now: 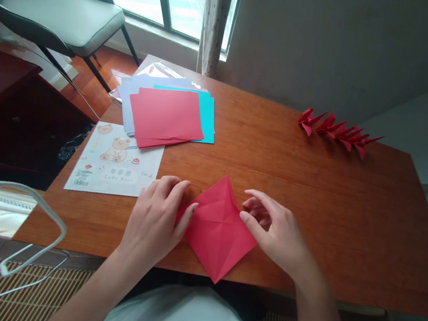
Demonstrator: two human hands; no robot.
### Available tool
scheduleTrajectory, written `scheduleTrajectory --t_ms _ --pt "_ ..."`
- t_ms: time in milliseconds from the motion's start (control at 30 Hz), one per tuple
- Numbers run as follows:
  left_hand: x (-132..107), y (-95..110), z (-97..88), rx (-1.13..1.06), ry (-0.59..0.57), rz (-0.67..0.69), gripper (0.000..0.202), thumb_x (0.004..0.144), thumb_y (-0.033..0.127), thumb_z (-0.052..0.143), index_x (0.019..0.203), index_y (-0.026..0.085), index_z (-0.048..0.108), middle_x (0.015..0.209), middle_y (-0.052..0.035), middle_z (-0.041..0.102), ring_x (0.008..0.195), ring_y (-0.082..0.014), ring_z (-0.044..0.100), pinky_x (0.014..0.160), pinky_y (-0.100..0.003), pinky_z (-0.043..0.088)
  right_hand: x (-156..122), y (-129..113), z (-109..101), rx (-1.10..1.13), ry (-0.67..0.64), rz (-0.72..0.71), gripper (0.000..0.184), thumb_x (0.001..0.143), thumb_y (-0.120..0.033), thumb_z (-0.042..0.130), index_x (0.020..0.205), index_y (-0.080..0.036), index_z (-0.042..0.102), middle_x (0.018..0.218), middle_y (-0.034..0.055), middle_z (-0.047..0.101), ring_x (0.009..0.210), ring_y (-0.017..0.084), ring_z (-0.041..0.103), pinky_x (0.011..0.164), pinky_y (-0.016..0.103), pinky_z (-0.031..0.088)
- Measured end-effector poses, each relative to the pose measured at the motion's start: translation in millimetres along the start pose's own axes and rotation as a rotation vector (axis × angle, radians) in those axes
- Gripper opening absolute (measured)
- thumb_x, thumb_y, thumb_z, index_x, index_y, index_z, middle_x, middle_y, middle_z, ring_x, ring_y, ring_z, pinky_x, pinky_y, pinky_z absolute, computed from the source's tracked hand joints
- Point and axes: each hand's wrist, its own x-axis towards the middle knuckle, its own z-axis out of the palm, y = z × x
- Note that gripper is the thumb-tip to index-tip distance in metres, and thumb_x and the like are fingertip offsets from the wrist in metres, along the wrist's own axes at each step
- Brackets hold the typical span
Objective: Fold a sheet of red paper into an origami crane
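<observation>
A square of red origami paper (221,231) lies turned like a diamond near the table's front edge, with crease lines crossing at its middle. My left hand (159,217) is at its left corner, thumb over the paper and fingers beyond the edge, pinching that corner. On the opposite side, my right hand (274,228) is by the upper right edge. Its thumb and fingers are apart, the thumb tip at the paper's edge, and nothing shows between them. The paper's right corner lies partly below this hand.
Red folded paper cranes (339,132) stand in a row at the back right of the wooden table (350,218). Red sheets (166,116) lie over blue sheets (210,122) at the back left. A bear-printed sheet (112,167) is left of my left hand. A chair (62,14) stands beyond.
</observation>
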Motion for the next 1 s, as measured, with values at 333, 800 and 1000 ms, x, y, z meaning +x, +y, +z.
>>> scheduleTrajectory --t_ms 333,800,1000 --pt "-7 20 2.5 -0.102 -0.104 0.034 0.044 0.097 0.036 0.054 0.138 0.020 0.046 0.117 -0.0095 0.064 0.102 -0.0270 0.064 0.084 -0.041 0.053 1 11 26 -0.174 0.264 -0.067 0.024 0.090 -0.024 0.057 0.109 -0.023 0.071 0.106 0.0049 0.078 0.091 0.022 0.074 0.088 0.037 0.055" --pt "7 22 15.3 -0.470 0.042 -0.005 0.058 0.090 0.008 0.050 0.146 0.025 0.041 0.121 -0.0076 0.066 0.083 -0.0142 0.065 0.077 -0.030 0.057 5 8 36 -0.569 0.450 -0.242 0.031 0.096 -0.015 0.051 0.123 -0.020 0.066 0.116 0.0133 0.069 0.107 0.029 0.061 0.091 0.044 0.047" --pt "18 30 17.8 -0.519 0.101 -0.043 0.056 0.091 0.011 0.052 0.145 0.024 0.043 0.123 -0.0081 0.067 0.084 -0.0143 0.066 0.080 -0.031 0.057 9 -3 41 -0.667 0.256 -0.443 0.038 0.097 -0.010 0.045 0.130 -0.017 0.063 0.119 0.0141 0.065 0.107 0.028 0.055 0.089 0.043 0.045"
